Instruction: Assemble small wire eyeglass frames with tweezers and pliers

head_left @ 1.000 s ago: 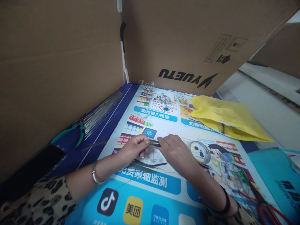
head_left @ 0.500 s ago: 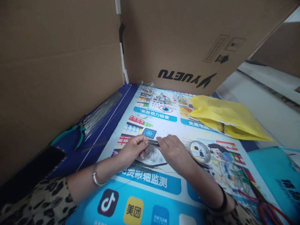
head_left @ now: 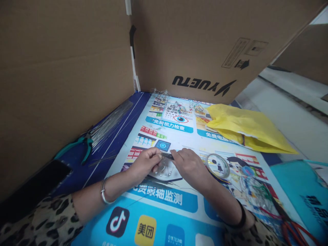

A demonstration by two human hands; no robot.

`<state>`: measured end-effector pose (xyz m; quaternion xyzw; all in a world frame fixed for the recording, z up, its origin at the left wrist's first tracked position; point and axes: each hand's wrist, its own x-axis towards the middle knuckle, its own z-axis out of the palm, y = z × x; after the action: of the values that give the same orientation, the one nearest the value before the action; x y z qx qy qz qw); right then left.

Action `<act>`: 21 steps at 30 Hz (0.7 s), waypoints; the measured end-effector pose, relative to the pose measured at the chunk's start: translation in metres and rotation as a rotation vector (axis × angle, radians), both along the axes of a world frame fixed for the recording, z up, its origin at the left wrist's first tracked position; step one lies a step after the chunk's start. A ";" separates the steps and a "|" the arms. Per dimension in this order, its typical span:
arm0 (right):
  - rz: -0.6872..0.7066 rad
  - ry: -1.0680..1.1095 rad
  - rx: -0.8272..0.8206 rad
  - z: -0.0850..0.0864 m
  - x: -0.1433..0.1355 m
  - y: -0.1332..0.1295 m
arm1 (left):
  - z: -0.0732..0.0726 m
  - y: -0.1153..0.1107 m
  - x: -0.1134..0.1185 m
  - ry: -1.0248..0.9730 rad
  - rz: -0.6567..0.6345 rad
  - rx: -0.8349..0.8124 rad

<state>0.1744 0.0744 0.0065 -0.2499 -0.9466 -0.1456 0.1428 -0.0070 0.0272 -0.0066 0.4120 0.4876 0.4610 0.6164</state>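
Note:
Close together over the printed sheet, my two hands work at one spot. My left hand is closed in a pinch, with thin wire and small clear beads hanging just below its fingertips. Wrapped in my right hand is a dark narrow-tipped tool, probably pliers; its tips point left and reach my left fingertips. My palm hides the handles. A white dish-like shape lies beneath the beads; I cannot tell whether it is an object or part of the print.
Teal-handled pliers and a bundle of straight wires lie left. Right are a tape roll, tangled beaded wire, red-handled scissors and a yellow bag. Cardboard walls stand behind and left.
The dark tool's tips look closer together than before. Both hands stay at nearly the same place, and the surroundings have only shifted slightly with the camera.

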 end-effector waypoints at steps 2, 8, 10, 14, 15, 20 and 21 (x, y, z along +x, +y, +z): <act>-0.010 0.027 -0.035 -0.002 0.000 0.001 | 0.001 0.000 0.000 0.005 -0.005 0.009; -0.078 0.111 -0.344 -0.012 -0.003 0.007 | 0.004 0.001 0.000 0.064 -0.006 0.041; -0.092 0.133 -0.440 -0.012 -0.004 0.009 | 0.005 0.001 0.000 0.090 -0.003 0.051; -0.095 0.167 -0.568 -0.010 -0.006 0.011 | 0.005 0.001 -0.001 0.128 -0.008 0.070; -0.100 0.171 -0.572 -0.010 -0.006 0.012 | 0.004 0.001 -0.002 0.138 -0.005 0.076; -0.087 0.170 -0.497 -0.015 -0.002 0.014 | 0.002 0.002 -0.003 0.192 0.026 0.094; -0.077 0.172 -0.482 -0.016 -0.002 0.015 | 0.002 0.002 -0.003 0.199 0.025 0.094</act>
<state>0.1726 0.0890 -0.0092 -0.3240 -0.9281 0.1007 0.1536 -0.0101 0.0296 -0.0049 0.4782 0.5292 0.4477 0.5392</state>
